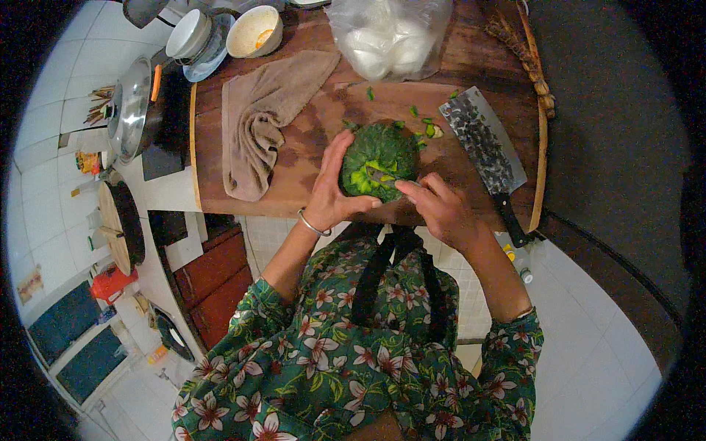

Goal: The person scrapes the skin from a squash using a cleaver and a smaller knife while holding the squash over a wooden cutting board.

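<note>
A round, dark green squash [380, 144] rests on the wooden cutting board [314, 176] in front of me. Its skin is cut away around the top, baring yellow-green flesh. My left hand [335, 190] grips its left side, thumb along the near edge. At the cut, my right hand [441, 209] pinches a small thin object [381, 175], greyish and mostly hidden by the fingers; I cannot tell what it is. Green peel scraps [430, 130] lie beyond the squash. To the right is a cleaver [485, 140], its wet blade dotted with dark marks and its black handle towards me.
A brown towel [248, 127] lies crumpled at left. Behind stand a clear plastic bag of white items [389, 44] and a cream bowl [255, 33]. A lidded wok [132, 110] is on the left counter. The cleaver's handle overhangs the table's near right corner.
</note>
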The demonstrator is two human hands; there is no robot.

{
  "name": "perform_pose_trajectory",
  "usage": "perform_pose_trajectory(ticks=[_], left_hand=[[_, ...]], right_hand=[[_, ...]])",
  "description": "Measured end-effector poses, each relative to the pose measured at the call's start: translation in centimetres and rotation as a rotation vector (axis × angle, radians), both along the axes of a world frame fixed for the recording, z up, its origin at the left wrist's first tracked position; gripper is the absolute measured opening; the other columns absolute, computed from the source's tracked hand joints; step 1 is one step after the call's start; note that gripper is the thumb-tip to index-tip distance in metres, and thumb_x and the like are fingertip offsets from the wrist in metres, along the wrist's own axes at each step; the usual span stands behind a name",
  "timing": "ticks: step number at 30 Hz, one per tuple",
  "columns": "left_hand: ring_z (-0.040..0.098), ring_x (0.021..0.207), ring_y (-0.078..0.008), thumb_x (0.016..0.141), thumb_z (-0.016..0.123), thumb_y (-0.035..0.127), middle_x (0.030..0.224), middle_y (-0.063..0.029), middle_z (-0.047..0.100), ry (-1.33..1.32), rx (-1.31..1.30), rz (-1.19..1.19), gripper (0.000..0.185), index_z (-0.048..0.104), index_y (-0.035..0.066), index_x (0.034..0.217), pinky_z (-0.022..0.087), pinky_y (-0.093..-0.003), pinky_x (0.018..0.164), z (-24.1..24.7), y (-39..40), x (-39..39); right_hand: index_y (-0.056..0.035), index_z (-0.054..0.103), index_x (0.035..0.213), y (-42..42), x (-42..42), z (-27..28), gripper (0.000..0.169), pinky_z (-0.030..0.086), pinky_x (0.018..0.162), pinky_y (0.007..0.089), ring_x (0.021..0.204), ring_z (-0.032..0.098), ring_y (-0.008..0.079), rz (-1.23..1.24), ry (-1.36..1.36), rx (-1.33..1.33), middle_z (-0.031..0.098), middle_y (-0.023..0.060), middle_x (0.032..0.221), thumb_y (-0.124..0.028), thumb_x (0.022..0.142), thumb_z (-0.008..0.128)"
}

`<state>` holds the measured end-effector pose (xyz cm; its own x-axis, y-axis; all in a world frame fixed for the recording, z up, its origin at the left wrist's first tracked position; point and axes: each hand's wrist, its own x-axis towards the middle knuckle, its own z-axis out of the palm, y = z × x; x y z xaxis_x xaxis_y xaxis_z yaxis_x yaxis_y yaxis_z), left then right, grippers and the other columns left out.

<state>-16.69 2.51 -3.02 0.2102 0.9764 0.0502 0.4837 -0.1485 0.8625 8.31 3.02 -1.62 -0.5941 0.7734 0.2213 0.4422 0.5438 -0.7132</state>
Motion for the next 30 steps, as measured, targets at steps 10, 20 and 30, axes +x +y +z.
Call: perform_pose_trajectory(ticks=[10, 20, 30], left_hand=[[0.03, 0.138, -0.0359, 0.056, 0.086, 0.029, 0.147, -0.02, 0.033, 0.003, 0.003, -0.001, 0.106, 0.033, 0.001, 0.142, 0.025, -0.043, 0.113, 0.2, 0.1, 0.1], [0.032, 0.136, -0.0354, 0.056, 0.087, 0.034, 0.145, -0.0213, 0.034, -0.04, 0.001, 0.048, 0.108, 0.032, 0.0, 0.142, 0.027, -0.0421, 0.112, -0.4, -0.2, 0.0], [0.032, 0.136, -0.0355, 0.055, 0.087, 0.03, 0.145, -0.0208, 0.034, 0.014, 0.005, 0.075, 0.106, 0.034, 0.001, 0.141, 0.027, -0.0417, 0.112, 0.2, -0.4, 0.7]], right_hand=[[-0.0086, 0.061, 0.121, 0.5, 0.0, -0.1, 0.039, 0.05, 0.056, 0.039, 0.069, 0.059, 0.0282, 0.016, 0.012, 0.031, 0.052, 0.0106, 0.085, -0.001, 0.082, 0.06], [-0.0118, 0.061, 0.121, 1.7, -0.2, 0.6, 0.039, 0.051, 0.059, 0.0385, 0.072, 0.059, 0.0291, -0.007, -0.023, 0.054, 0.053, 0.0099, 0.086, -0.003, 0.084, 0.055], [-0.0085, 0.06, 0.123, -2.6, -0.1, -1.4, 0.038, 0.051, 0.061, 0.0365, 0.075, 0.06, 0.025, -0.113, 0.022, 0.02, 0.055, 0.0099, 0.088, -0.004, 0.085, 0.059]])
